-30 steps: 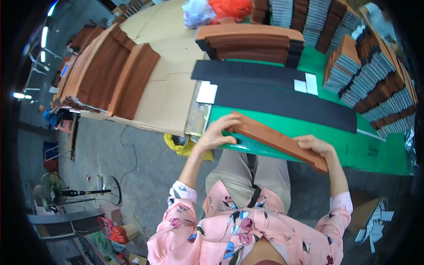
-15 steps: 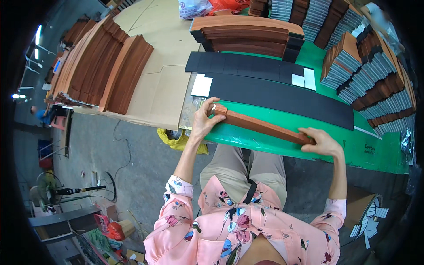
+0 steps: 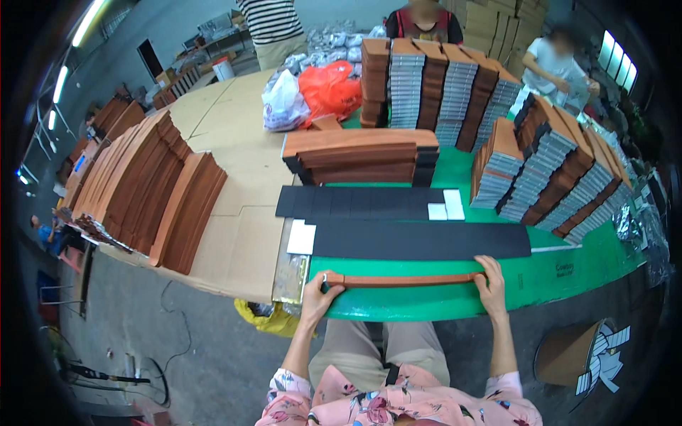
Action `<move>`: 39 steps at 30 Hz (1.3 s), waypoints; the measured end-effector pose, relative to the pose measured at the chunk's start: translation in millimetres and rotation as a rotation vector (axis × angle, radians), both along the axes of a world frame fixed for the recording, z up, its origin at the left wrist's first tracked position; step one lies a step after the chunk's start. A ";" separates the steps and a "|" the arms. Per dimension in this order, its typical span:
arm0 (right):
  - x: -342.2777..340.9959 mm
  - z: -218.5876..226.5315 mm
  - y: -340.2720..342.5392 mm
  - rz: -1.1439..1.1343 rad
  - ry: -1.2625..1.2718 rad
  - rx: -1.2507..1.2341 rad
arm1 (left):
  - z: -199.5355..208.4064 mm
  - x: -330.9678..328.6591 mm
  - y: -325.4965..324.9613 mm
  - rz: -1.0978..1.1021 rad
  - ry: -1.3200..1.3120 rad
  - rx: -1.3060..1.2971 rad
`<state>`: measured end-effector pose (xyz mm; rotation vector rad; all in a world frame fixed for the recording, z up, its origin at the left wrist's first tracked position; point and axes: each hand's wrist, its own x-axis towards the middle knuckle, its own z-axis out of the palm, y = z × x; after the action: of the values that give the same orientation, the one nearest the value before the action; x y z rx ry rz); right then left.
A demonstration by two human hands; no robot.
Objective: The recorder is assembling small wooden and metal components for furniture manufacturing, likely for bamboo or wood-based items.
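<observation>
A long, narrow reddish-brown wooden strip lies level between my hands, close above the front part of the green table top. My left hand is closed around its left end, where a thicker section shows. At the opposite end my right hand grips with thumb and fingers. Just beyond the strip lies a black sheet, with a second black sheet, divided by lines, behind it. White pieces sit at their ends.
Behind the sheets stands a stack of brown strips with black ends. More brown stacks rest on cardboard at left; tall brown-and-silver stacks fill the back right. Plastic bags and several people are beyond. A carton stands on the floor.
The view has tilted up, showing more of the room and people. The strip has turned from sloping down rightward to nearly level, with both my hands still on its ends.
</observation>
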<state>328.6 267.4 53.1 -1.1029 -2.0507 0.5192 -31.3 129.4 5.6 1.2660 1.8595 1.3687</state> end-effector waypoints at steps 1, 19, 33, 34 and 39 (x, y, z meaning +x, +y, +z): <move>6.0 -14.1 -0.7 -0.122 0.135 -0.050 | 3.9 0.8 1.1 -0.008 0.001 0.023; 10.3 -41.0 -2.3 -0.371 0.278 -0.168 | -1.2 1.2 0.0 0.057 0.291 0.200; 10.4 -61.3 6.5 -0.325 0.372 -0.198 | -8.0 -3.8 -4.0 0.030 0.243 0.090; 3.8 -57.6 8.6 -0.316 0.364 -0.216 | -16.8 -14.1 -7.6 0.016 0.274 0.153; 20.9 -45.6 0.4 -0.386 0.363 -0.253 | -7.3 4.5 1.4 0.015 0.226 0.091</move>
<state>349.4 267.8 7.5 -1.3976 -1.4432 0.7310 -26.8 130.9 -1.7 1.5099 1.9775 1.3803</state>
